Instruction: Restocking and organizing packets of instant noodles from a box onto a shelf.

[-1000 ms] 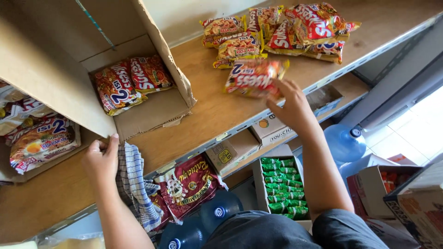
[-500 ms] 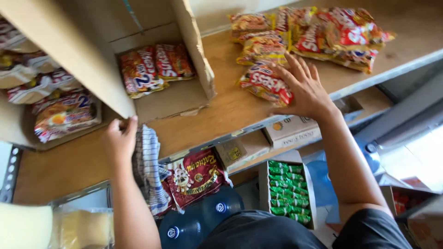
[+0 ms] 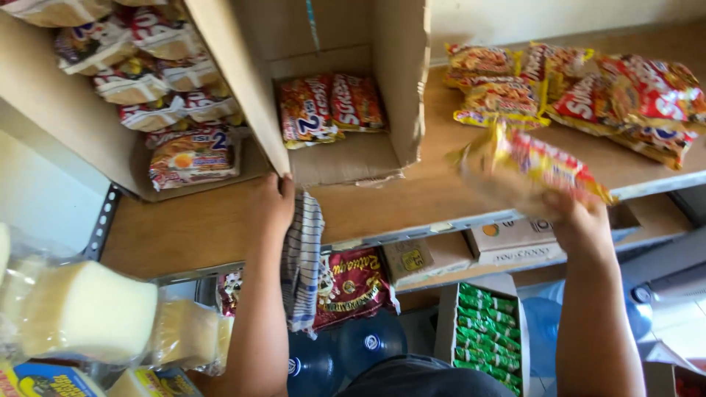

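Noodle packet [image 3: 533, 170], yellow and red, is riding clear of the wooden shelf [image 3: 412, 202] in the right hand [image 3: 581, 224], whose fingers are closing around its lower right end; half a second ago the same hand was lying flat on a packet resting on the boards, so the packet has just been lifted off them. It is now hanging blurred in the air, between the open cardboard box [image 3: 401, 81] and the loose heap of similar packets [image 3: 588, 92] at the back right of the shelf, touching neither. The lift is suggesting that one packet at a time is being moved out of the heap, though its destination is not showing.

The left hand [image 3: 273, 206] is staying at the front corner of the box, where it also was a second ago. Its fingers are curling over the cardboard edge and pinching a blue-and-white checked cloth [image 3: 303, 265], which is hanging down below the shelf edge.

Inside the box, two packets [image 3: 331, 109] are lying flat side by side on the bottom. A second carton [image 3: 158, 110] to the left is holding many more. Below the shelf, a dark red bag [image 3: 353, 287], a tray of green packets [image 3: 485, 338] and water bottles [image 3: 346, 353] are showing.
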